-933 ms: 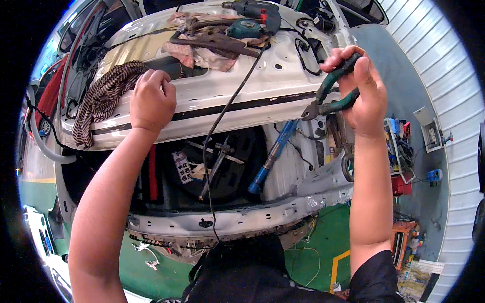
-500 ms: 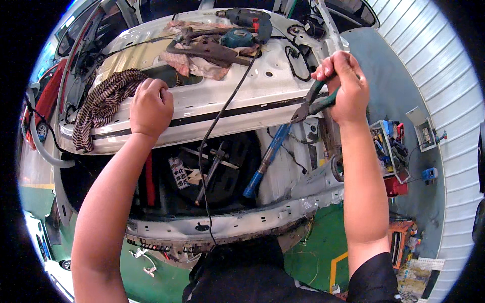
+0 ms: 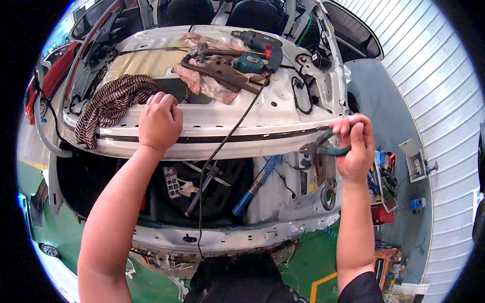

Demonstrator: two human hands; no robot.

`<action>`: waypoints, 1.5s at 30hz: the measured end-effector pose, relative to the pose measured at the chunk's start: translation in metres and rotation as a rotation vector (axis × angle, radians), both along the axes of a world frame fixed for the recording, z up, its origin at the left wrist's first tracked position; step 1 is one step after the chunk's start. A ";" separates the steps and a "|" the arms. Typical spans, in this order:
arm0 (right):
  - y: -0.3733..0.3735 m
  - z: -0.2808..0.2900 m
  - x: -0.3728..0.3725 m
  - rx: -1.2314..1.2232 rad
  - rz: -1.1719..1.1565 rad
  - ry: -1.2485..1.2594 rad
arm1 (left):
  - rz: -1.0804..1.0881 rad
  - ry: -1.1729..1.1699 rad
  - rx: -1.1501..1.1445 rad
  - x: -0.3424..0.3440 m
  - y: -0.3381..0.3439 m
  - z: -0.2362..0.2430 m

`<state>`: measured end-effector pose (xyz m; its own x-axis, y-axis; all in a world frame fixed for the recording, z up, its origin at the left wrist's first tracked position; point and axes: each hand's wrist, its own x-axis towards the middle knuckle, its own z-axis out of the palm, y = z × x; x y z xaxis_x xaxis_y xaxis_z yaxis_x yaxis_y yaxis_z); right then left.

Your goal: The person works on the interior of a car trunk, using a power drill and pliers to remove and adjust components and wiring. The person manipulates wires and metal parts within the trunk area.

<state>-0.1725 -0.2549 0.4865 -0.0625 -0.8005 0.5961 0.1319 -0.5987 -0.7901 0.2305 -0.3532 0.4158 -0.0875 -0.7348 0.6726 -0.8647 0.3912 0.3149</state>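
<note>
My right hand (image 3: 355, 146) is closed around the green handles of a pair of pliers (image 3: 310, 148). The jaws point left, at the near edge of a white car body panel (image 3: 242, 117), close to its right end. Whether they bite on the metal I cannot tell. Curled into a fist, my left hand (image 3: 160, 122) rests on the panel near its front edge. Beside that hand lies a striped brown-and-black cloth (image 3: 113, 103). A black cable (image 3: 221, 146) runs over the panel between my hands.
On the panel lie a power drill (image 3: 258, 43), a teal power tool (image 3: 249, 63), a rusty metal bar (image 3: 222, 76) and pinkish rags (image 3: 189, 78). Below, the open trunk well holds a hammer (image 3: 202, 188) and a blue tube-shaped tool (image 3: 255, 187). A tool bin (image 3: 385, 187) stands right.
The view has shifted, so the panel sits lower. The pliers have swung from slanting upward to nearly level, and my right hand has come down with them. My left hand stays on the panel.
</note>
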 end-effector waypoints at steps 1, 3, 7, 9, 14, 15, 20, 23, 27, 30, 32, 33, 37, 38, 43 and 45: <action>0.004 0.001 0.009 -0.010 -0.071 0.030 | 0.023 -0.007 0.009 0.003 0.003 0.001; 0.012 -0.002 0.004 -0.044 -0.084 0.079 | 0.037 -0.013 0.012 0.003 0.003 0.002; 0.011 0.000 -0.001 -0.029 -0.100 0.062 | 0.042 -0.032 0.038 -0.005 0.000 0.005; 0.012 0.001 -0.010 0.016 -0.139 0.097 | 0.062 -0.052 0.055 -0.007 -0.001 0.006; 0.037 0.006 -0.039 -0.113 -0.176 0.104 | 0.112 -0.084 0.108 -0.005 0.003 0.008; 0.045 0.012 -0.049 -0.112 -0.191 -0.021 | 0.119 -0.077 0.122 -0.009 0.003 0.009; 0.074 0.009 -0.113 0.117 0.266 -0.541 | 0.122 -0.098 0.165 -0.007 -0.001 0.010; 0.078 -0.020 -0.108 0.321 0.641 -0.522 | 0.108 -0.086 0.179 -0.007 -0.002 0.009; 0.068 -0.032 -0.070 0.575 0.720 -0.356 | 0.105 -0.088 0.249 -0.011 -0.008 0.009; 0.051 -0.048 -0.068 0.539 0.793 -0.298 | 0.116 -0.095 0.245 -0.009 -0.005 0.012; 0.043 -0.058 -0.068 0.556 0.733 -0.295 | 0.118 -0.104 0.261 -0.012 -0.004 0.012; 0.042 -0.065 -0.067 0.555 0.705 -0.299 | 0.119 -0.107 0.268 -0.011 -0.004 0.012; 0.031 -0.079 -0.068 0.504 0.693 -0.143 | 0.106 -0.121 0.291 -0.011 -0.007 0.012; 0.027 -0.078 -0.068 0.478 0.721 -0.103 | 0.101 -0.136 0.294 -0.011 -0.006 0.013; 0.027 -0.080 -0.061 0.404 0.692 0.007 | 0.083 -0.109 0.293 -0.008 -0.005 0.012; 0.029 -0.081 -0.062 0.414 0.681 -0.010 | 0.066 -0.134 0.270 -0.009 -0.007 0.009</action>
<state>-0.2341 -0.2262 0.4053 0.5163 -0.8209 0.2439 0.3710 -0.0422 -0.9277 0.2216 -0.3598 0.4245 -0.1085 -0.8924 0.4379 -0.9261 0.2509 0.2818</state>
